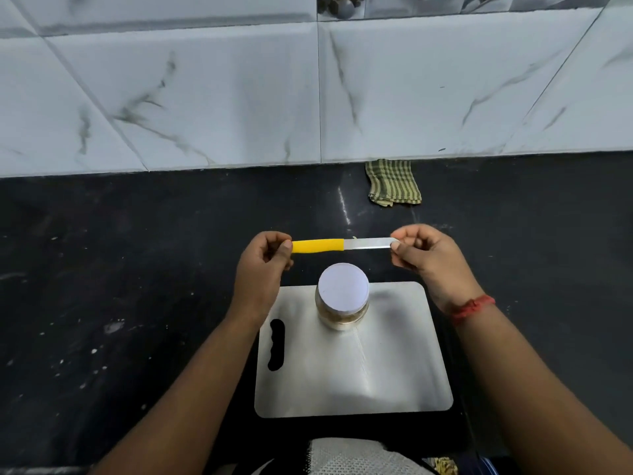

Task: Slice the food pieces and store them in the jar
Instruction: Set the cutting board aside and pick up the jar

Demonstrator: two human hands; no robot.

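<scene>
The knife hangs level above the black countertop, held by its 2 ends. The left hand pinches the butt of the yellow handle between thumb and curled fingers; the right hand pinches the blade tip the same way, so the very tip is hidden behind the fingers. A red thread bracelet circles the right wrist.

Just below the knife, the jar stands upright on the far edge of a steel cutting board, with its white lid on. Brownish contents show through the glass (too blurred to identify as slices). No loose food pieces can be made out on the board, whose handle slot sits on its left side.

A green striped cloth lies folded against the marble-patterned wall tiles. At the bottom edge, a white mesh-like garment is cut off by the frame.
</scene>
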